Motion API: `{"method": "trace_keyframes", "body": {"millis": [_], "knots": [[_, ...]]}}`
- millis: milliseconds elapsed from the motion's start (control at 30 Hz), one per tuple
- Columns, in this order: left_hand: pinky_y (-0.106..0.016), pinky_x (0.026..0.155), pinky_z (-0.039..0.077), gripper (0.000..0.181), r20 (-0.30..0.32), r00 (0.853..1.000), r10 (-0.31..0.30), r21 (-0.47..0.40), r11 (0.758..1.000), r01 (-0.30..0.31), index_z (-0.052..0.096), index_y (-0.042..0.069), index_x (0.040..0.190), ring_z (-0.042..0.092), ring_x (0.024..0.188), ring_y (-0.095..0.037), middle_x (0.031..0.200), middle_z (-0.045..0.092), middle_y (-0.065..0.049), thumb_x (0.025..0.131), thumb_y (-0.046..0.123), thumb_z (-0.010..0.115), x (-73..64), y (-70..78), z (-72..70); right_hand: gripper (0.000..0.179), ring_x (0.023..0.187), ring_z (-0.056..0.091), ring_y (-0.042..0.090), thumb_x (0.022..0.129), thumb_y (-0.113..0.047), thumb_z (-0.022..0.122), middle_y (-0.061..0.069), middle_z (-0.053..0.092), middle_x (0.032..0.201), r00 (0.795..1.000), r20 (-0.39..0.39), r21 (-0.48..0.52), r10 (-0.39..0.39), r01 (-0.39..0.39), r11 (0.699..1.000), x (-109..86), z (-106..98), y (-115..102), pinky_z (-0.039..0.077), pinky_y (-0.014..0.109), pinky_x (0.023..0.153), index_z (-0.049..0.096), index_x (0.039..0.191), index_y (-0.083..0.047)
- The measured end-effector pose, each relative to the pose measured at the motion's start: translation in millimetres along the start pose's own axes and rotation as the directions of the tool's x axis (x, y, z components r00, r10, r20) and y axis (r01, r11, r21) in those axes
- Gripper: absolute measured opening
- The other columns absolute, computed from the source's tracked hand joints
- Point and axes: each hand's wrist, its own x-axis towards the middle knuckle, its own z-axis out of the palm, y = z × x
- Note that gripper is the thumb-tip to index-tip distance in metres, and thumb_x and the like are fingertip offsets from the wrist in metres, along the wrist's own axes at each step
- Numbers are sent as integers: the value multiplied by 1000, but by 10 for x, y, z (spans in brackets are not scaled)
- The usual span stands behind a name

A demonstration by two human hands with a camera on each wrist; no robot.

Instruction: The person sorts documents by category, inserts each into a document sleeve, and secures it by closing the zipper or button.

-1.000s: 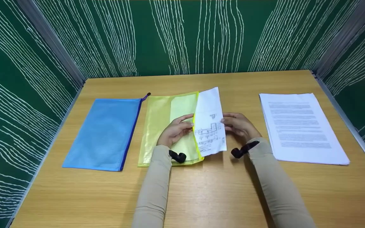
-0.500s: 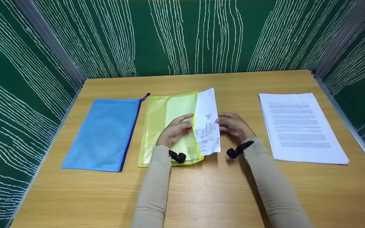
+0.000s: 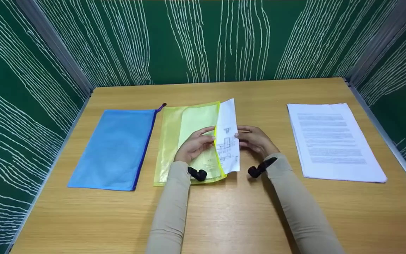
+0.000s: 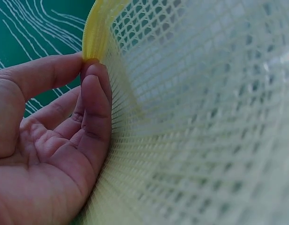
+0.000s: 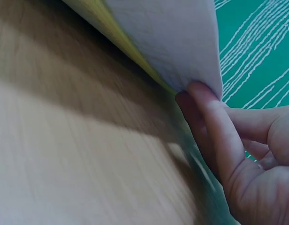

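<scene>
A translucent yellow mesh zip pouch (image 3: 169, 141) lies in the middle of the table in the head view, its zipped side held up and parted. My left hand (image 3: 196, 144) pinches that edge; in the left wrist view thumb and fingers meet at the yellow zip (image 4: 95, 40). A white sheet of paper (image 3: 226, 116) with printed diagrams sits mostly inside the pouch, and a strip sticks out to the right. The outer edge of the paper is pinched by my right hand (image 3: 256, 140). In the right wrist view the fingertips (image 5: 201, 91) touch the paper's edge beside the yellow rim.
To the left lies a blue zip pouch (image 3: 113, 150) with a dark purple zip and a pull tab at its top. A stack of printed papers (image 3: 333, 141) rests on the right. Green panels (image 3: 210, 42) with white lines stand around the wooden table (image 3: 220, 218).
My right hand has moved left, and the paper has slid further into the yellow pouch, so a narrower strip sticks out. The left hand keeps its place on the pouch edge.
</scene>
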Motion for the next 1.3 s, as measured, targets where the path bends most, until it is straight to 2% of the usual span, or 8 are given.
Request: {"method": "trace_keyframes", "body": {"millis": [333,533,633,833,1067,1300], "knots": [[-23,65,49,51,-4,1000,0,-1,1000,0,50,12,140,58,70,-11,84,64,-2,91,2,60,-2,-17,0,54,88,68,11,91,-2,63,10,61,115,1000,-21,-10,17,-17,1000,30,72,15,56,23,81,44,141,1],[-22,64,48,51,13,1000,-3,-18,1000,3,49,11,141,58,70,-11,92,67,-7,91,0,58,6,-15,14,51,88,68,13,89,-3,66,14,61,117,999,-49,-42,24,-26,999,51,162,10,56,24,82,49,137,2],[-21,65,48,51,13,1000,1,-23,1000,-1,49,11,141,58,70,-10,93,67,-7,91,-1,58,6,-14,19,45,86,68,13,88,-3,66,15,61,113,998,-54,-53,18,-21,998,57,205,2,56,24,81,52,130,5],[-20,64,49,51,16,1000,10,-44,999,-9,48,9,141,58,68,-10,89,66,-5,92,-3,57,10,-11,21,22,79,67,12,88,-1,66,8,62,96,998,-55,-59,19,-22,998,80,269,0,57,22,74,57,107,5],[-21,63,47,51,16,1000,3,-22,1000,-3,46,9,142,56,68,-11,78,65,0,93,-1,55,6,-4,47,20,74,66,10,89,0,64,6,62,90,996,-85,-101,12,-20,995,95,351,15,57,20,71,58,107,7],[-22,66,47,53,5,1000,-1,-6,1000,1,47,10,142,57,73,-11,83,65,-1,91,-1,57,5,-8,51,18,71,66,10,88,0,66,6,62,88,993,-117,-131,30,-46,990,109,403,-13,57,21,70,61,105,7]]}}
